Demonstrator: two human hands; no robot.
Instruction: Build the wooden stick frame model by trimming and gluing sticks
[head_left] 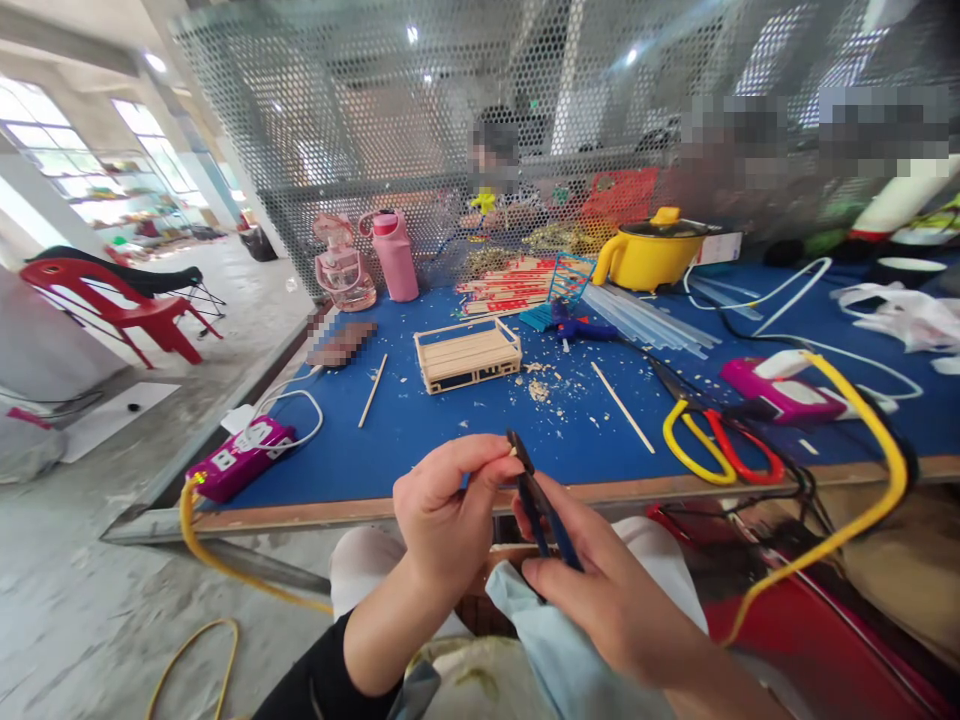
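Observation:
My left hand is closed in a pinch around a small pale piece of wooden stick, most of it hidden by the fingers. Dark-handled cutting pliers are gripped in my right hand, their jaws up against the piece at my left fingertips. Both hands are over my lap, at the table's front edge. Beyond them on the blue table top stands a small wooden frame built of thin sticks. One loose stick lies left of it, another to the right.
Wood crumbs are scattered beside the frame. Scissors, a blue glue gun, clear glue sticks and a yellow pot occupy the right. Purple power strips with yellow cables sit at both sides. A perforated metal screen borders the back.

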